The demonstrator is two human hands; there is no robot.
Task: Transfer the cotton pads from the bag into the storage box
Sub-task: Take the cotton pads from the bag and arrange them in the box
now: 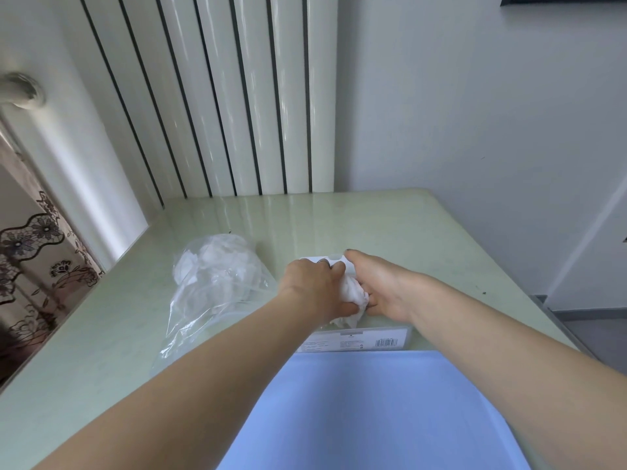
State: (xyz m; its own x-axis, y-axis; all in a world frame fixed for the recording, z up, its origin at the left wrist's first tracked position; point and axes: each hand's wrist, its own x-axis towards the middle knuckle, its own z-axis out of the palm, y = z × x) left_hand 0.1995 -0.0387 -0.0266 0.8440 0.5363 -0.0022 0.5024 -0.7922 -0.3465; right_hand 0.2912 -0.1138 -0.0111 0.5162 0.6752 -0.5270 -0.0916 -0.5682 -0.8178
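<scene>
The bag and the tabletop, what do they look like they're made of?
The bag looks like thin clear plastic film: it crinkles, glints, and white pads show through. The tabletop seems a hard, glossy pale-green surface, perhaps glass or lacquer, since it mirrors the wall panels; which one cannot be told.

The pale green glossy surface point(390, 225) is lying bare behind and to the right of the clear plastic storage box point(353, 337). The crumpled transparent plastic bag point(210, 283) is blocking the box's left side, and both hands are crowding together over the box itself.
</scene>
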